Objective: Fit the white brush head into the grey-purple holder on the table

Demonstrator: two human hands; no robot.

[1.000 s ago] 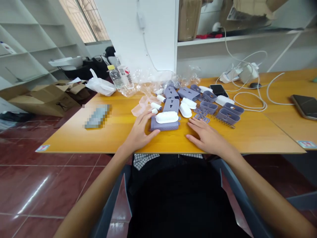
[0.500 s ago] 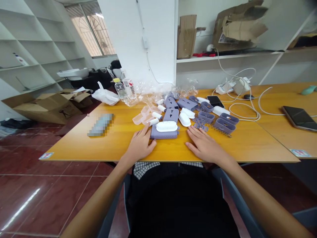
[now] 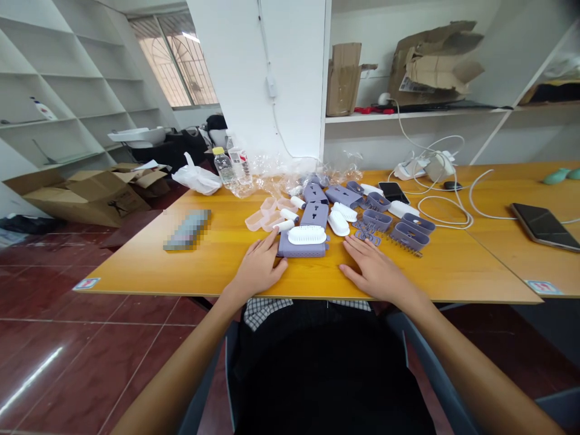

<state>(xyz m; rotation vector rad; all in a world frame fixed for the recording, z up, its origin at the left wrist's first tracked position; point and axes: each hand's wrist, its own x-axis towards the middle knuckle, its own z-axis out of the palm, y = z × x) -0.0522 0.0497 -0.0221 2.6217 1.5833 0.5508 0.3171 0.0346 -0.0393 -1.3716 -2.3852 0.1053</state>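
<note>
My left hand (image 3: 258, 266) lies flat on the table with its fingers stretched out, beside the left end of a purple plastic case (image 3: 301, 249). A white oval piece with a ribbed edge (image 3: 307, 235) rests on that case. Flat on the wood to the right is my right hand (image 3: 374, 270), holding nothing. Nearest its fingertips are purple rings (image 3: 369, 235) and another white oval piece (image 3: 338, 223). Small white cylinders (image 3: 284, 226) and translucent pink trays (image 3: 257, 220) lie beyond my left fingers. Purple cups (image 3: 410, 235) stand at the right of the pile.
Clear plastic bottles (image 3: 226, 166), crumpled clear wrapping (image 3: 290, 169) and a white bag (image 3: 197, 176) line the table's back. A pixelated flat object (image 3: 187, 230) lies left. Phones (image 3: 546, 225) and white cables (image 3: 446, 223) are at the right. A cardboard box (image 3: 86, 196) stands on the floor.
The whole view has shifted slightly, with the background a little lower. Both hands keep their places on the table, and the pieces lie as before.
</note>
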